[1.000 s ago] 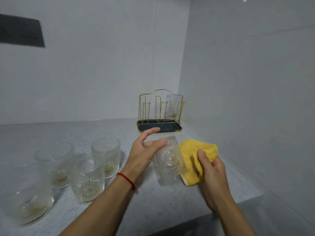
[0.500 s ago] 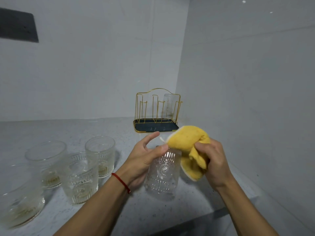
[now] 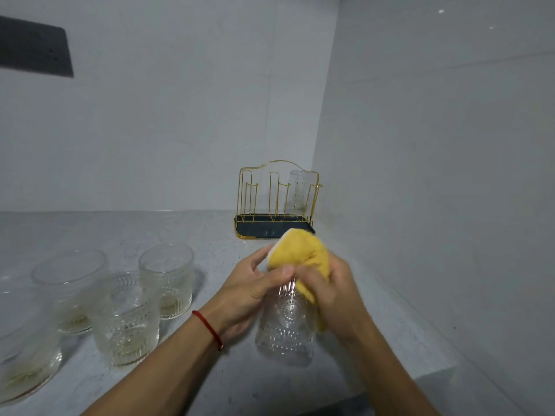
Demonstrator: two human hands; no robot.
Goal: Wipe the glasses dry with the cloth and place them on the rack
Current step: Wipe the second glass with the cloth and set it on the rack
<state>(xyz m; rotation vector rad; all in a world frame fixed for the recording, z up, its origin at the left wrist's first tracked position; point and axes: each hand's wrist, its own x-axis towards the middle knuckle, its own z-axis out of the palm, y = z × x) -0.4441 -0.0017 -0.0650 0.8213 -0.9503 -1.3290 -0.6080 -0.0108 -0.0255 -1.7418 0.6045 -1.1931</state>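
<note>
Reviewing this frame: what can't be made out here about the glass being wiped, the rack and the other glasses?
- Held glass, head view: rim and inside hidden by the yellow cloth and both hands, left hand, right hand.
- Rack: front right corner of its tray covered by the cloth.
- Nearest glass: cut off by the left edge, blurred.

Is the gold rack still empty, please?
No, one clear glass already hangs upside down at the right end of the rack.
</note>
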